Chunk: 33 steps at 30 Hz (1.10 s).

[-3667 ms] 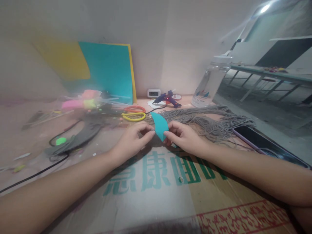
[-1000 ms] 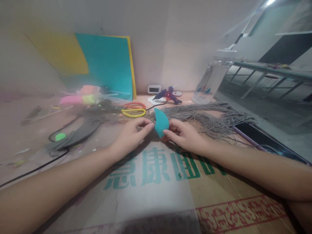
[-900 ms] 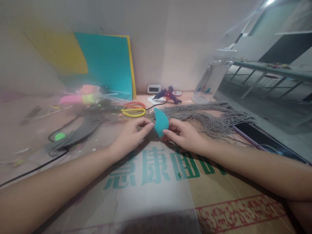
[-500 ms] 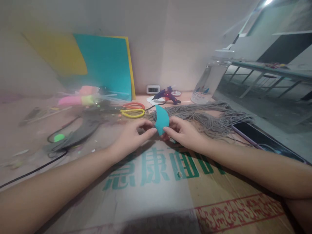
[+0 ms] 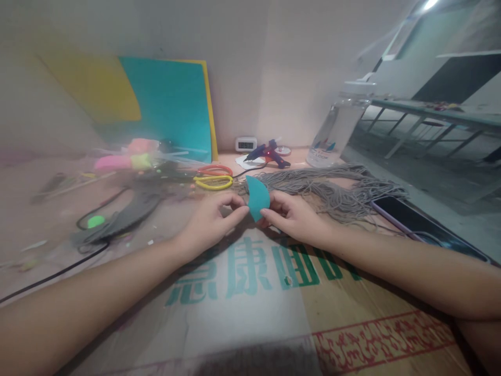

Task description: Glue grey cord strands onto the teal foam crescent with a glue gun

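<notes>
A small teal piece of craft foam or felt (image 5: 258,197), curved along its right edge, is held up between my two hands above the cardboard. My right hand (image 5: 291,213) pinches its lower right side, thumb in front and fingers behind. My left hand (image 5: 219,215) is closed, thumb and forefinger tips pressed at the piece's left edge. Just beyond lie scissors with red and yellow handles (image 5: 213,181) and a bundle of grey cord (image 5: 332,185). The blades are hidden in blur.
A glue gun (image 5: 268,152) with a lit red light and a small white digital clock (image 5: 246,144) stand by the wall. To the right are a water bottle (image 5: 336,128) and a phone (image 5: 426,227). Teal and yellow sheets (image 5: 168,107) lean at back left. Cardboard (image 5: 250,324) covers the front.
The teal piece has moved slightly left and down, tilting a little in my fingers. Both hands keep nearly the same grip.
</notes>
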Tool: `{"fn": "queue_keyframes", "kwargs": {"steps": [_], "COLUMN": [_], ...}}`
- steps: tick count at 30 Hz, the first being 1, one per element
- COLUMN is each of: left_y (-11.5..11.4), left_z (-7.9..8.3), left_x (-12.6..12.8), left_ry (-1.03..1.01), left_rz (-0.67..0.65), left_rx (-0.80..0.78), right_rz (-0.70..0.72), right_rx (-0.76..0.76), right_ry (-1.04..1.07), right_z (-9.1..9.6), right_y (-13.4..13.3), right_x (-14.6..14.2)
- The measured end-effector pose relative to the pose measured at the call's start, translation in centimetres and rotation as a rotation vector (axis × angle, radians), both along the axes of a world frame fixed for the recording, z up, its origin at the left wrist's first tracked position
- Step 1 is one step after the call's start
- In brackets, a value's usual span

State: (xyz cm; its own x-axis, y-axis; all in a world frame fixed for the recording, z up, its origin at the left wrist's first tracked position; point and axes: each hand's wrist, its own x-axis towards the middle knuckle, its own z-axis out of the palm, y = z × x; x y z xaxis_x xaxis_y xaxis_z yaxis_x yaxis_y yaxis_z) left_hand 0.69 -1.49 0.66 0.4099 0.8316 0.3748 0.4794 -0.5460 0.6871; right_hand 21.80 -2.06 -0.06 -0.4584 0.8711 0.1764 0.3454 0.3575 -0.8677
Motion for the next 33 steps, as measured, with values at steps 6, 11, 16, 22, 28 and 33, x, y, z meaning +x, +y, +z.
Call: {"fn": "queue_keyframes", "kwargs": {"steps": [6,11,16,22,28,33], "left_y": [-0.27,-0.05,0.12,0.29,0.42,0.3], "left_z": [-0.02,-0.26,-0.35,-0.72,-0.88,-0.89], "left_x": [-0.16,-0.15,-0.07,0.15,0.21,-0.08], "left_ry": [0.002,-0.036,-0.102,-0.117,-0.041,-0.02], "left_rz": [-0.003,0.008,0.014,0.005,0.069,0.048], "left_rx": [0.01,-0.02,-0.055,-0.076,-0.018,0.033], "right_rz": [0.011,0.003,-0.025,-0.079,-0.056,-0.075], "right_rx": [0.071,0.109,0.057,0.028,0.035,0.073], "right_ry": [-0.033,-0.068,-0.038,0.049,0.056,0.002], "right_z": [-0.09,0.17,0.03,-0.36,-0.27,-0.23], "right_y": [0.15,0.22,0.23,0.49,0.38,0.33], "right_x": [0.18,0.16,0.03,0.14,0.1,0.26]}}
